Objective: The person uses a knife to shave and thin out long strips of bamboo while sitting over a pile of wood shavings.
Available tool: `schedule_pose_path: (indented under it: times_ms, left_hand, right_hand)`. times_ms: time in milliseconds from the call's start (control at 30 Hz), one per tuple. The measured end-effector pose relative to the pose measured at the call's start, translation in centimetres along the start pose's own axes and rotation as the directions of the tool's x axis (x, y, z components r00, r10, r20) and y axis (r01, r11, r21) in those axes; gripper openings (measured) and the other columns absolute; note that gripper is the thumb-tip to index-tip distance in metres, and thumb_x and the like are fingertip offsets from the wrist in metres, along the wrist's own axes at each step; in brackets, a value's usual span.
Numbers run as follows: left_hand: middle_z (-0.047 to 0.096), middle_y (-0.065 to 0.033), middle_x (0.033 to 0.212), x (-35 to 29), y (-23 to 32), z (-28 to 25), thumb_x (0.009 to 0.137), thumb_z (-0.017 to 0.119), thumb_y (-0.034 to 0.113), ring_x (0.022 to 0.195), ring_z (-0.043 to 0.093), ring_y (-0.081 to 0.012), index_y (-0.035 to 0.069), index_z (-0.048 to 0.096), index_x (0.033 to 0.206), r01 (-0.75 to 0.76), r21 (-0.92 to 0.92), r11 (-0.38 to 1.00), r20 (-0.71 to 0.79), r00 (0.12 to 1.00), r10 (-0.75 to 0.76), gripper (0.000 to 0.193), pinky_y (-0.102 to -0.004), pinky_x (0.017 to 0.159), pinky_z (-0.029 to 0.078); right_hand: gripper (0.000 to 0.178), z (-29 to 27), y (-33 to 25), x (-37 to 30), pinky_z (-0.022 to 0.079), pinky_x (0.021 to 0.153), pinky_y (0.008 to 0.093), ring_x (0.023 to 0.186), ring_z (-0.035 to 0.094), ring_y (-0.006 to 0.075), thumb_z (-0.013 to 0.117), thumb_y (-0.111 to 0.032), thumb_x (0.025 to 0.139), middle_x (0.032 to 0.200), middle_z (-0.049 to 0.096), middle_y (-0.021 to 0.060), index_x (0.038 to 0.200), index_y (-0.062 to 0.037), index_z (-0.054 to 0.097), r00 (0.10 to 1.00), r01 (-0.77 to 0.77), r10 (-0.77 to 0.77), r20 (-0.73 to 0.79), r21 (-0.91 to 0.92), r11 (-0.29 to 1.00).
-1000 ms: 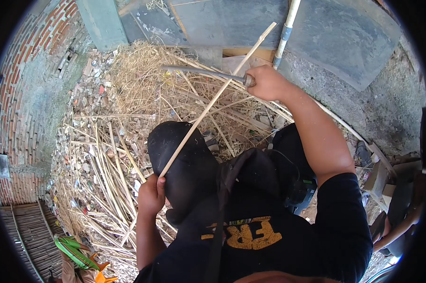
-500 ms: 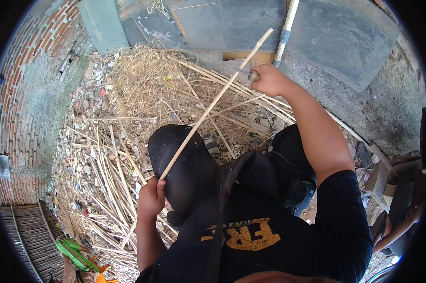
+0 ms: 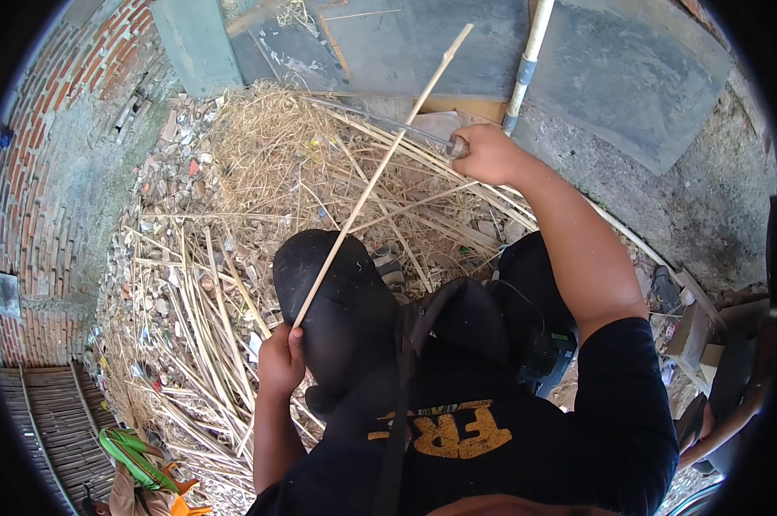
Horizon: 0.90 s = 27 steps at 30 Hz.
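My left hand [image 3: 280, 359] is closed around the lower end of a long, thin, pale bamboo strip [image 3: 372, 183]. The strip slants up and away to the right across my dark-clothed knee [image 3: 324, 275], its far tip in front of the grey panels. My right hand [image 3: 492, 155] grips the handle of a knife [image 3: 431, 137] out beyond my knees. Its long, narrow blade points left and crosses the strip's upper half; whether the edge touches the strip I cannot tell.
Bamboo strips [image 3: 208, 322] lie over rubble at left, below a heap of shavings [image 3: 260, 138]. Grey panels [image 3: 457, 52] and a white pipe [image 3: 519, 95] stand ahead. A brick wall [image 3: 53, 206] rises at left. Another person [image 3: 139, 469] shows at lower left.
My right hand has moved slightly left and down, and the knife blade now shows at full length. The strip's far tip has swung left and up. My left hand keeps its hold.
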<state>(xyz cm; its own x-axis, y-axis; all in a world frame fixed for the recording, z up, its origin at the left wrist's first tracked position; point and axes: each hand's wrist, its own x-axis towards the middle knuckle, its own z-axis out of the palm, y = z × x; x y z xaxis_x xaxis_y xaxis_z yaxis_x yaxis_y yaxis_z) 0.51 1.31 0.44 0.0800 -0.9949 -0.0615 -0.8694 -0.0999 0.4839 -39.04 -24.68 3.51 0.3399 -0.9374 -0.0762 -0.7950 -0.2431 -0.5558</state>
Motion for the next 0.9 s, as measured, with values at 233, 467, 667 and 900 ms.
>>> schedule_pose_path:
  times_ms: [233, 467, 667, 900]
  left_hand:
    - [0.056, -0.0234, 0.062, 0.3, 0.6, 0.1, 0.105, 0.047, 0.038, 0.062, 0.057, -0.0478, 0.002, 0.051, 0.077, -0.045, 0.041, 0.998, -0.011, 0.999, 0.046, 0.045, -0.0505, 0.055, 0.043]
    - [0.056, -0.0249, 0.064, 0.6, 0.3, -0.6, 0.105, 0.045, 0.038, 0.063, 0.057, -0.0487, 0.002, 0.051, 0.078, -0.040, 0.031, 0.999, 0.008, 0.999, 0.040, 0.046, -0.0519, 0.056, 0.042]
    - [0.057, -0.0253, 0.065, 0.5, 0.7, -0.6, 0.105, 0.045, 0.037, 0.064, 0.057, -0.0491, 0.002, 0.051, 0.078, -0.009, 0.038, 0.999, 0.023, 1.000, 0.009, 0.045, -0.0523, 0.056, 0.043]
    - [0.059, -0.0251, 0.066, 0.3, 0.1, 0.6, 0.105, 0.046, 0.037, 0.066, 0.058, -0.0499, 0.003, 0.052, 0.080, -0.018, 0.127, 0.992, -0.051, 0.998, 0.024, 0.042, -0.0549, 0.057, 0.044]
  right_hand:
    - [0.024, 1.2, -0.6, -1.1, 0.053, 0.077, 0.0471, 0.081, 0.068, 0.0373, 0.070, -0.019, 0.074, 0.079, 0.068, 0.0190, 0.093, -0.0047, 0.070, 0.984, 0.166, -0.153, 0.092, -0.146, 0.975]
    - [0.031, -0.5, 3.5, 1.7, 0.053, 0.086, 0.0418, 0.097, 0.067, 0.0372, 0.066, -0.019, 0.075, 0.097, 0.070, 0.0207, 0.100, -0.0025, 0.070, 0.988, -0.150, 0.148, -0.051, -0.039, 0.988]
    - [0.026, 0.7, 0.2, 0.1, 0.053, 0.083, 0.0461, 0.092, 0.067, 0.0386, 0.066, -0.019, 0.075, 0.092, 0.070, 0.0205, 0.094, -0.0018, 0.069, 0.996, -0.008, 0.013, 0.086, -0.055, 0.998]
    - [0.034, -0.6, 2.4, 1.2, 0.053, 0.087, 0.0443, 0.099, 0.067, 0.0374, 0.065, -0.019, 0.074, 0.104, 0.070, 0.0212, 0.103, -0.0028, 0.071, 0.993, -0.117, 0.116, 0.026, 0.020, 0.993]
